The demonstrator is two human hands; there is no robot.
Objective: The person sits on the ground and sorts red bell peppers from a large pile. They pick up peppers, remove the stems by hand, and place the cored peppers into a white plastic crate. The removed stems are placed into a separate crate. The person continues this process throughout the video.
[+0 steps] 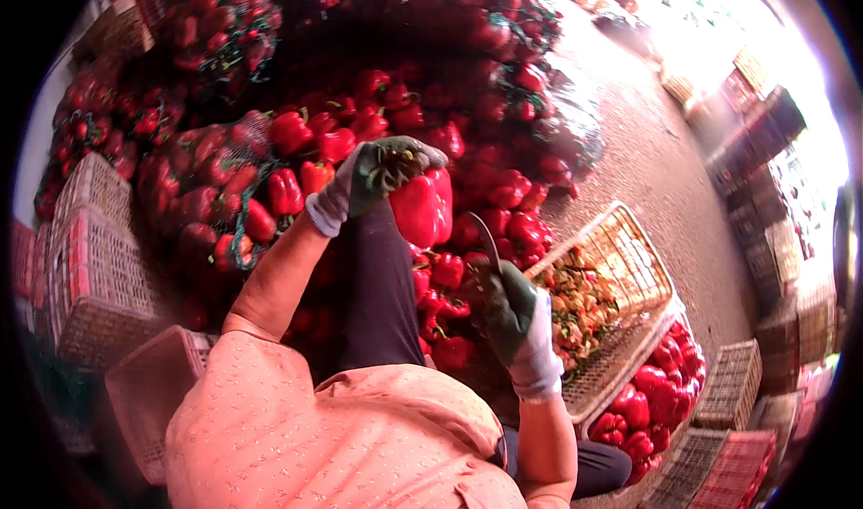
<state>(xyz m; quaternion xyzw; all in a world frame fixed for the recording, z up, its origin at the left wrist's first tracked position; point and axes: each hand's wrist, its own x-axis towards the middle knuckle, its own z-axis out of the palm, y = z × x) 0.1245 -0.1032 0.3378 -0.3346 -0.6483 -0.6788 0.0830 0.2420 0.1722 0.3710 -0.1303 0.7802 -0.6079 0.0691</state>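
Note:
Both my hands wear grey knit gloves with dark green coated palms. My left hand [394,165] grips a large red bell pepper [423,209] from above, holding it over my knee. In my right hand [512,320] is a knife with a short curved blade [484,236], its tip pointing up and towards the pepper. Beneath and beyond my hands spreads a heap of loose red bell peppers [448,269]. Just right of my right hand, a tilted plastic crate [623,239] holds many cut pepper cores and stems [576,293].
Mesh sacks of red peppers [202,165] are piled at the left and back. Below the tilted crate sits another lot of red peppers [650,394]. Stacked plastic crates stand at the left [101,259] and lower right [728,381]. A littered floor [647,138] runs along the right.

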